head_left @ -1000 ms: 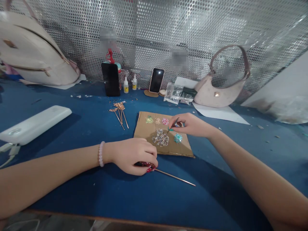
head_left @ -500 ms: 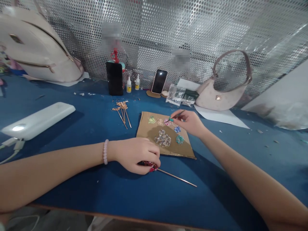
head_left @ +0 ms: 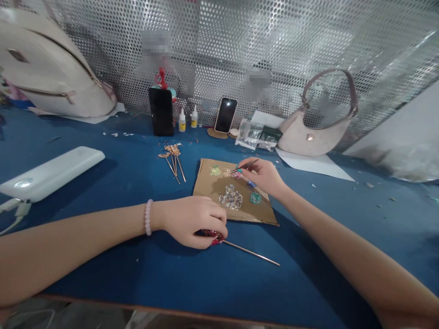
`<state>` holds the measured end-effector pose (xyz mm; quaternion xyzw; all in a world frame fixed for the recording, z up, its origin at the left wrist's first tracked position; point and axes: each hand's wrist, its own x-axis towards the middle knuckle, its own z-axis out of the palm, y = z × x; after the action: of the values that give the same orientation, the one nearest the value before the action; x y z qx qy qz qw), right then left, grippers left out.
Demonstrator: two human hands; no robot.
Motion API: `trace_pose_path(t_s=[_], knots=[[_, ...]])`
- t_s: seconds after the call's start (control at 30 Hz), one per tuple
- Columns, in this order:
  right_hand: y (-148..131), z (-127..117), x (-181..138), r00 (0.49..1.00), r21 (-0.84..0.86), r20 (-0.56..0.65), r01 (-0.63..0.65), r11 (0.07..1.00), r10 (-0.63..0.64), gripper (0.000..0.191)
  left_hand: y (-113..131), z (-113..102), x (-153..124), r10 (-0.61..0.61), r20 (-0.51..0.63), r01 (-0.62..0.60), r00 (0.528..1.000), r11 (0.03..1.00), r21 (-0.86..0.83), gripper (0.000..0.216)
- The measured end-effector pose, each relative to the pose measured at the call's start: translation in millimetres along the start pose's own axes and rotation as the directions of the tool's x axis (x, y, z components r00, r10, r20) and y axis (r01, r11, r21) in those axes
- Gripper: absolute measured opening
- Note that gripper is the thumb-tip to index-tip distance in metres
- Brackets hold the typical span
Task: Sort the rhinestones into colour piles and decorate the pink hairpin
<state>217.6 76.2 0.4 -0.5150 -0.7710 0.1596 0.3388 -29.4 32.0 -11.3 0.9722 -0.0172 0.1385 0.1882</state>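
Observation:
My left hand [head_left: 194, 220] rests on the blue table with its fingers closed on the decorated red end of a copper hairpin [head_left: 250, 252], whose thin stem points right. My right hand [head_left: 263, 175] pinches slim tweezers [head_left: 244, 166] over a brown cardboard sheet [head_left: 209, 189]. The tweezer tips sit at the small pink rhinestone pile [head_left: 237, 174] near the card's far edge. Green [head_left: 215, 170], pale orange, blue and teal [head_left: 255, 198] piles also lie on the card, with a bigger silver pile [head_left: 230, 197] in its middle.
Several bare copper hairpins [head_left: 173, 157] lie left of the card. A white power bank [head_left: 48, 172] is at the far left. Along the perforated metal wall stand two phones [head_left: 161, 112], small glue bottles [head_left: 182, 120], plastic bags [head_left: 250, 133], a backpack [head_left: 51, 68] and a handbag [head_left: 313, 135].
My right hand has moved with the tweezers from the blue and teal piles toward the far edge of the card, to the pink pile. My left hand has stayed on the hairpin.

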Motion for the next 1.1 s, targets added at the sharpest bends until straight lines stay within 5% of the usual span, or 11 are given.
trace_pose_path(t_s=[0.43, 1.1], knots=[[-7, 1, -25, 0.991, 0.175, 0.117, 0.049, 0.983, -0.071, 0.012, 0, -1, 0, 0.010, -0.008, -0.010, 1.000, 1.000, 0.010, 0.017], [-11, -10, -31, 0.979, 0.025, 0.171, 0.108, 0.994, -0.110, 0.012, -1, 0, -1, -0.012, 0.020, 0.012, 1.000, 1.000, 0.008, 0.018]])
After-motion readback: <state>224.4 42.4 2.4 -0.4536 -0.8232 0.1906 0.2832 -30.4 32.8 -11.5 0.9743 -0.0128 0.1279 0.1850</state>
